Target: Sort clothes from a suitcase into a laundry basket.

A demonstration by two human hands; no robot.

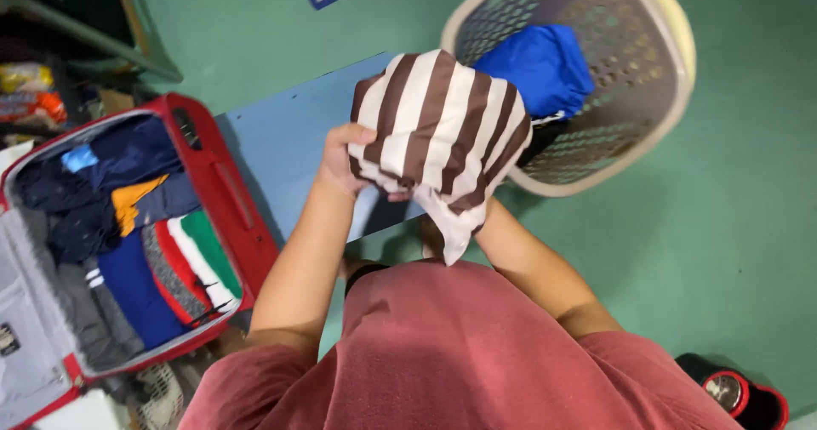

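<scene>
— What are you holding there?

— I'm bunching a brown-and-white striped garment (438, 136) in front of my chest, above the blue worktop (289, 132). My left hand (340, 159) is closing its grip around the near edge; my right hand is hiding under the cloth, so I cannot tell its grip.

— Which step, would you say?

— Folding, I'm judging. It's hanging between the laundry basket (596, 141) and the open red suitcase (225, 187); a tidy fold is calling for both hands.

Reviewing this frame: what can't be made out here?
Head view:
- Right hand: hidden behind the striped garment; its grip cannot be seen.
- Left hand: fingertips tucked under the cloth.
- Laundry basket: contents below the blue cloth are covered.
- Red suitcase: cut off at the left edge.
</scene>
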